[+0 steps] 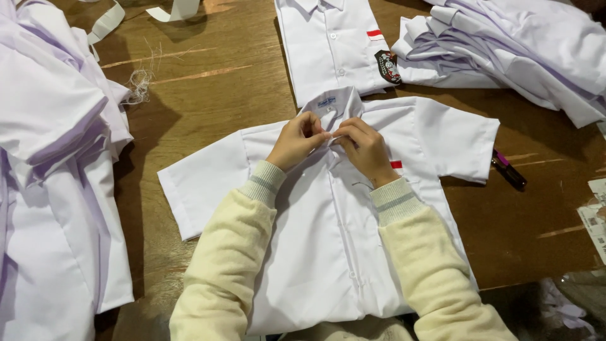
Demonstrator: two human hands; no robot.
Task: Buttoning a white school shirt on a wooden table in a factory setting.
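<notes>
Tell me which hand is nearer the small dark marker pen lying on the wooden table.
Right. The right hand works at the white shirt's collar, on the side of the dark marker pen; the left hand sits farther across the collar.

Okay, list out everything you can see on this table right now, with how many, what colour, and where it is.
Spread shirt: one, white, short-sleeved, flat at table centre, under both hands.
Second shirt: one, white, pocket badge, lying above the first.
Shirt piles: two, white, left edge and top right.
Marker: one, dark with purple, right of the spread shirt.
Fabric strips: a few, white, top left.
Thread tuft: one, pale, upper left.
Papers: some, white, right edge.
Table: one, brown wood.
Left hand, right hand: cream sleeves, pinching the collar area.
</notes>
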